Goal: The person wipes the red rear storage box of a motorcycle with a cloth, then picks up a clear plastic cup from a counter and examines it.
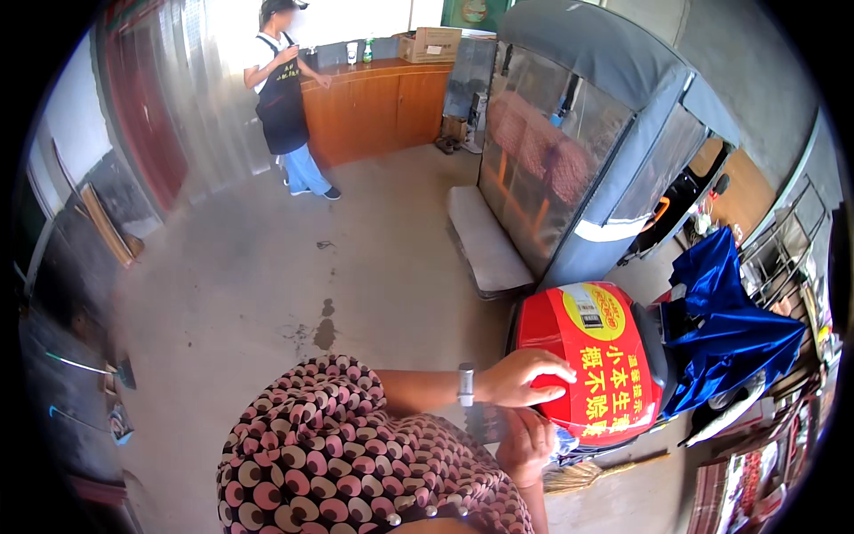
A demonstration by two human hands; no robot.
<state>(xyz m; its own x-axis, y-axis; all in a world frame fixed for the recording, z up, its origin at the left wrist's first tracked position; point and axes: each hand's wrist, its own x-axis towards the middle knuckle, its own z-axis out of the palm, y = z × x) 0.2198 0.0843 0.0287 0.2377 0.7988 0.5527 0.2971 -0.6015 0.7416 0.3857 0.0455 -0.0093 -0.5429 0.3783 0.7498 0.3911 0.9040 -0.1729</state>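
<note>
A red sign with yellow lettering [598, 396] and a yellow oval sticker lies over the back end of a red scooter-like vehicle [540, 316]. My left hand [527, 378], with a pale watch on the wrist, hovers at the sign's left edge. Its fingers are apart and curved, their tips at or just over the red surface; touching or not I cannot tell. Just below it my right hand [525, 443] is closed, fingers bent together. Beside its fingers shows a crumpled blue-and-white piece [564, 440], perhaps plastic; most of it is hidden.
A grey covered three-wheeler [614, 107] with clear side panels stands ahead right. Blue cloth [734, 311] drapes beyond the red vehicle. A straw broom [592, 474] lies on the floor. A person in a dark apron [283, 102] stands by a wooden counter [374, 107] with a cardboard box.
</note>
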